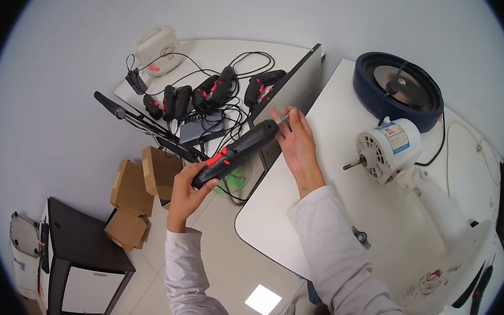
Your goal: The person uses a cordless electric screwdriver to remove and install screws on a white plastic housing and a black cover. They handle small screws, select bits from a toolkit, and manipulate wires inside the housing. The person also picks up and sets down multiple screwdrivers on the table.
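Observation:
My left hand (pixel 185 193) is wrapped round the rear end of a black electric screwdriver (pixel 245 148) with a red switch. The tool is held in the air, tilted up to the right, over the gap between two tables. At its front end, my right hand (pixel 300 151) pinches the thin metal bit (pixel 283 118) between thumb and fingertips. To the right, a white fan motor (pixel 398 144) with a bare shaft sits on its white neck and round base (pixel 451 278). A small dark knob (pixel 361 238) lies near my right forearm.
A dark blue round housing (pixel 398 92) stands on the right-hand table (pixel 268 215). Behind a low partition (pixel 294 89), the far table carries several other black screwdrivers (pixel 182 101), tangled cables and a white container (pixel 159 51). Cardboard boxes (pixel 129 197) and a black cabinet (pixel 82 259) stand at left.

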Action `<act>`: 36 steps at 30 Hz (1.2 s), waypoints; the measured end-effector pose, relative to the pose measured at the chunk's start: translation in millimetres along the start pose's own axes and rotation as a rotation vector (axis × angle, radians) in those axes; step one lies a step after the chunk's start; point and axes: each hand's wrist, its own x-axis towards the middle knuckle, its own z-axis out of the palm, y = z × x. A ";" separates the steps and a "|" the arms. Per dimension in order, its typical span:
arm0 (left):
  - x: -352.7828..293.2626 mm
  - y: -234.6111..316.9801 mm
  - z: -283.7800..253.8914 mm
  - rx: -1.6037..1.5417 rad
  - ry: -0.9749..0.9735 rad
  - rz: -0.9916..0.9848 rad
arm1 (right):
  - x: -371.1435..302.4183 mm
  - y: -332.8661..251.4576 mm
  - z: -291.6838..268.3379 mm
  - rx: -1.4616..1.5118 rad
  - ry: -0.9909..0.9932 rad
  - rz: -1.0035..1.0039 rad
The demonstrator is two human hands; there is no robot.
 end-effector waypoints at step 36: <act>187.5 -64.8 99.9 0.550 0.397 -0.474 | -3.4 18.5 -7.7 0.434 0.280 0.311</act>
